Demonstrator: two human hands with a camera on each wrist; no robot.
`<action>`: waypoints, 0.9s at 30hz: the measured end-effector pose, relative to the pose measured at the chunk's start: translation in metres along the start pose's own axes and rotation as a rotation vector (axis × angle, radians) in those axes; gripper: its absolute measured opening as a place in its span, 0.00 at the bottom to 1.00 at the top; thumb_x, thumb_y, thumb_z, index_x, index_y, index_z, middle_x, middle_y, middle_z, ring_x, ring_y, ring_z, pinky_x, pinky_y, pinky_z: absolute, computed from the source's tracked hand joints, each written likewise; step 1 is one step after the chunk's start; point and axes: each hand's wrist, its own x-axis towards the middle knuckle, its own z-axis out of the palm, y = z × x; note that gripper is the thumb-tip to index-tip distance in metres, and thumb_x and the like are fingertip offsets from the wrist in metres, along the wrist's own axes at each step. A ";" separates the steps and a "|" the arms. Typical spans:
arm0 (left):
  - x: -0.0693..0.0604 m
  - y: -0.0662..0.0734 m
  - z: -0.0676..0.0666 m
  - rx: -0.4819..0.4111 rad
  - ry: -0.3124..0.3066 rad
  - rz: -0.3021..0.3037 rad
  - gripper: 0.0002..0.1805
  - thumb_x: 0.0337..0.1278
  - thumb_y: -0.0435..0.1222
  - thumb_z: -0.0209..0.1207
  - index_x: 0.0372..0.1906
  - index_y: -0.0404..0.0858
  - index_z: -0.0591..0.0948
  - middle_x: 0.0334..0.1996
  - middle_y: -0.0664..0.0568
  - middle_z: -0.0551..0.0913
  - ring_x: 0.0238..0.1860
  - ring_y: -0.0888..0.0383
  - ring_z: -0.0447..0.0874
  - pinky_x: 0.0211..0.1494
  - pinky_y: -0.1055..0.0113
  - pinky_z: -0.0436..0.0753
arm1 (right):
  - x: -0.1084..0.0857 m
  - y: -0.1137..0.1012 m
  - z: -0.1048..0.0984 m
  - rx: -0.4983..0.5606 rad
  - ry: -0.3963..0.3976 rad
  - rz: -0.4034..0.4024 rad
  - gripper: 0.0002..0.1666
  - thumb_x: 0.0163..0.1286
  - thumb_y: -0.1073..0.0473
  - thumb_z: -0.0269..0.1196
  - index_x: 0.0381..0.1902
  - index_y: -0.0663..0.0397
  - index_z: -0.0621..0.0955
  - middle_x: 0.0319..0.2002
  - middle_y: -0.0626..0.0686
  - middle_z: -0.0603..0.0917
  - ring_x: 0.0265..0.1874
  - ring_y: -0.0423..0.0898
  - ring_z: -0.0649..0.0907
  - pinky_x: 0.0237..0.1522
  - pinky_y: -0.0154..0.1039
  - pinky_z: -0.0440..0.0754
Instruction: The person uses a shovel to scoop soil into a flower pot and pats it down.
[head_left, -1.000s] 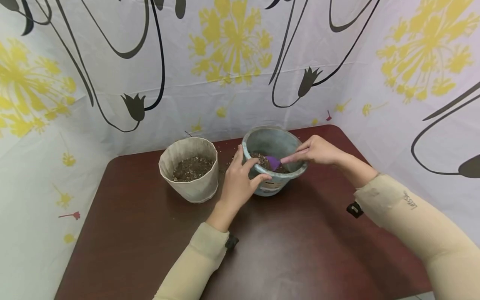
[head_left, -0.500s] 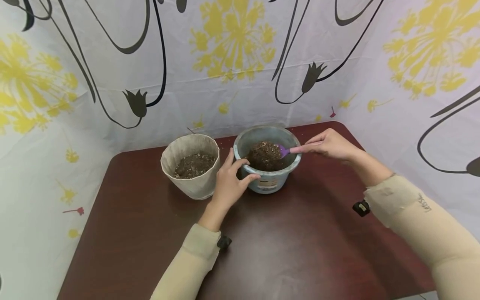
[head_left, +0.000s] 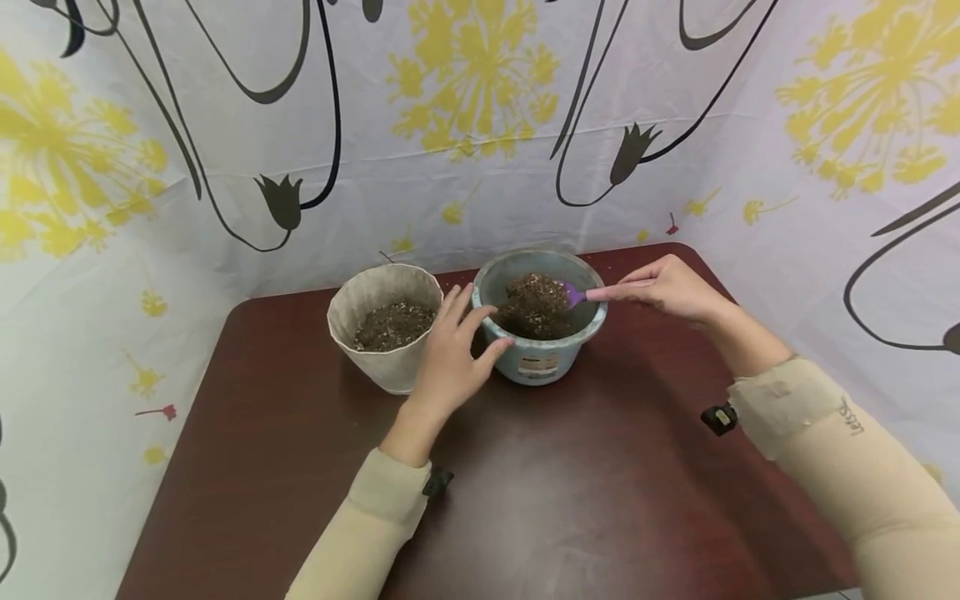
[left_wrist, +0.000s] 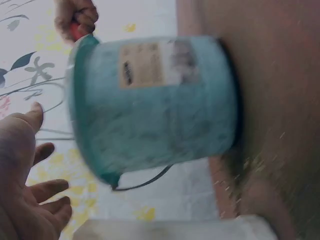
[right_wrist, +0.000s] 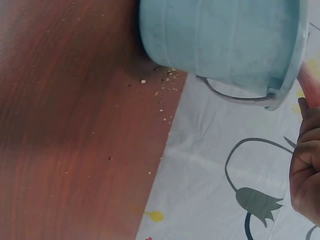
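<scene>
My right hand point(head_left: 675, 287) grips the pink handle of a small garden trowel point(head_left: 574, 294) with a purple blade. A heap of dark potting soil point(head_left: 536, 293) covers the blade, just inside the blue-green bucket point(head_left: 538, 367). My left hand point(head_left: 450, 354), fingers spread, is near the bucket's left rim; in the left wrist view that hand point(left_wrist: 30, 170) looks apart from the bucket point(left_wrist: 150, 105). Left of it stands a whitish pot point(head_left: 386, 368) partly filled with soil point(head_left: 396, 326). In the right wrist view, the bucket hides the trowel's blade.
The bucket's carrying handle point(right_wrist: 235, 99) hangs on its far side. Soil crumbs point(right_wrist: 162, 95) lie on the dark red table point(head_left: 525, 500) behind the bucket. A flower-printed sheet point(head_left: 450, 117) rises close behind the table's back edge.
My right hand has raised the trowel from the bucket's soil with a heap on it. My left hand, which held the bucket's rim, has loosened and shifted slightly left.
</scene>
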 end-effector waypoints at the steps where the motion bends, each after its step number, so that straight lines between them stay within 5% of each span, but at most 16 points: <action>1: 0.000 -0.001 -0.005 0.012 0.012 0.003 0.25 0.63 0.49 0.67 0.59 0.40 0.82 0.74 0.39 0.66 0.78 0.44 0.54 0.77 0.48 0.59 | 0.000 -0.001 0.000 0.016 -0.001 -0.003 0.14 0.66 0.46 0.72 0.46 0.43 0.92 0.13 0.43 0.66 0.18 0.41 0.50 0.16 0.40 0.49; 6: -0.002 -0.015 -0.024 0.076 0.092 0.001 0.21 0.64 0.46 0.67 0.55 0.38 0.84 0.69 0.37 0.72 0.74 0.39 0.62 0.76 0.47 0.62 | -0.001 -0.009 -0.001 0.048 -0.001 -0.004 0.16 0.67 0.46 0.71 0.48 0.45 0.91 0.14 0.44 0.72 0.17 0.41 0.50 0.15 0.40 0.51; 9: -0.007 -0.026 -0.035 0.097 0.129 -0.021 0.19 0.64 0.44 0.67 0.53 0.37 0.84 0.66 0.36 0.75 0.72 0.36 0.65 0.74 0.44 0.64 | 0.000 -0.015 -0.002 0.033 0.009 0.010 0.17 0.65 0.44 0.72 0.47 0.44 0.91 0.15 0.42 0.61 0.17 0.40 0.54 0.15 0.40 0.54; 15: -0.024 -0.047 -0.052 0.126 0.165 -0.111 0.20 0.63 0.45 0.67 0.53 0.37 0.84 0.65 0.37 0.76 0.71 0.34 0.65 0.71 0.35 0.62 | 0.003 -0.024 -0.003 0.019 0.009 0.005 0.17 0.65 0.43 0.72 0.47 0.43 0.91 0.16 0.43 0.57 0.19 0.41 0.54 0.17 0.40 0.54; 27: -0.052 -0.072 -0.070 0.150 0.274 -0.188 0.26 0.59 0.48 0.69 0.52 0.32 0.84 0.64 0.31 0.75 0.69 0.32 0.67 0.69 0.33 0.63 | 0.017 -0.042 0.003 0.047 -0.024 -0.027 0.17 0.63 0.41 0.73 0.45 0.41 0.92 0.14 0.45 0.57 0.17 0.44 0.52 0.16 0.38 0.53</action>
